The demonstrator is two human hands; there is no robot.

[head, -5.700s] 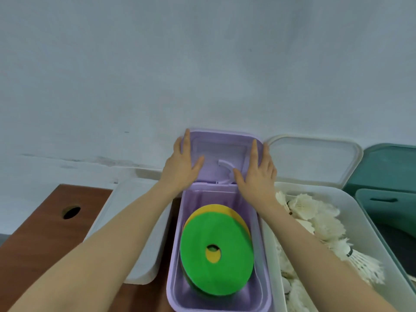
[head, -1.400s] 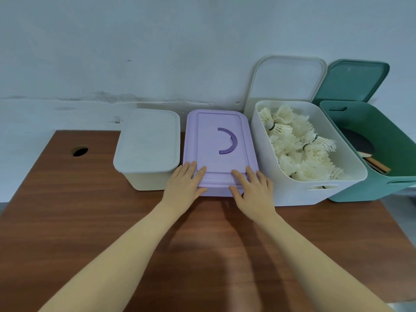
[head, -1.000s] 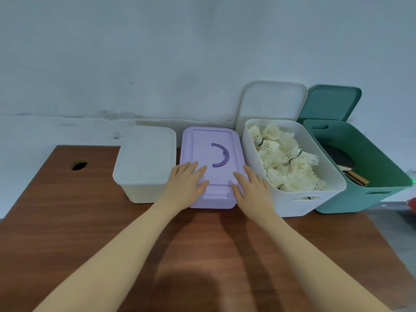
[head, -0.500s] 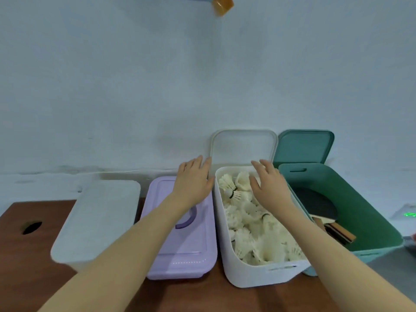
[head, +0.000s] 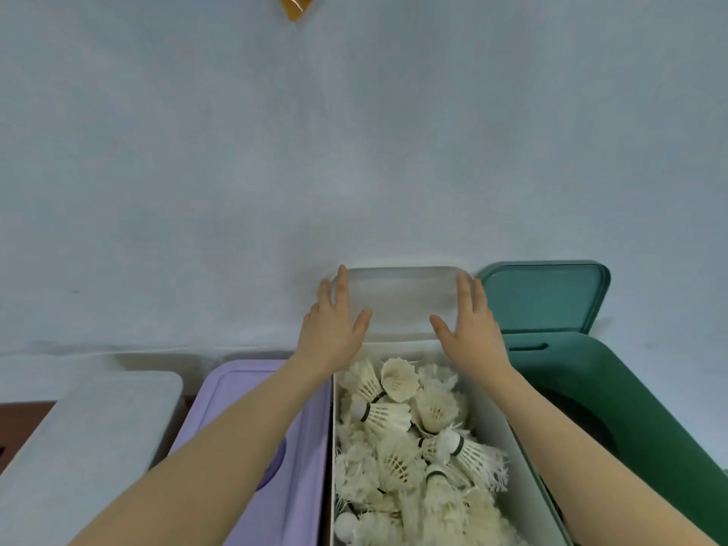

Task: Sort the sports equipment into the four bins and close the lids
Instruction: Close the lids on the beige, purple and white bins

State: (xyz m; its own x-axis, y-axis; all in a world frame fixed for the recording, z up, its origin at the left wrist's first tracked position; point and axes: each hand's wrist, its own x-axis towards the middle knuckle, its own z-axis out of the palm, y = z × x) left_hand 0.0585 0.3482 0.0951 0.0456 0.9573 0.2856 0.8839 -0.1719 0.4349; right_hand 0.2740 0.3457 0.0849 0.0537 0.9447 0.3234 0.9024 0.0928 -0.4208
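A white bin [head: 497, 439] full of several white shuttlecocks [head: 409, 439] stands in the middle. Its translucent white lid [head: 402, 301] is upright against the wall behind it. My left hand [head: 335, 329] lies on the lid's left edge and my right hand [head: 470, 333] on its right edge, fingers spread flat. Left of this bin sits the purple bin [head: 303, 427] with its lid down. The pale grey-white bin [head: 82, 439] at far left is also lidded. The green bin [head: 630, 419] at right is uncovered, its green lid [head: 547, 297] upright.
A pale blue-grey wall [head: 354, 151] rises directly behind the bins. A sliver of brown table [head: 19, 419] shows at far left. An orange object [head: 295, 3] hangs at the top edge of the view.
Both hands left the shut purple lid, moved right and forward, and now rest on the white bin's upright lid. The view has moved closer over the bins.
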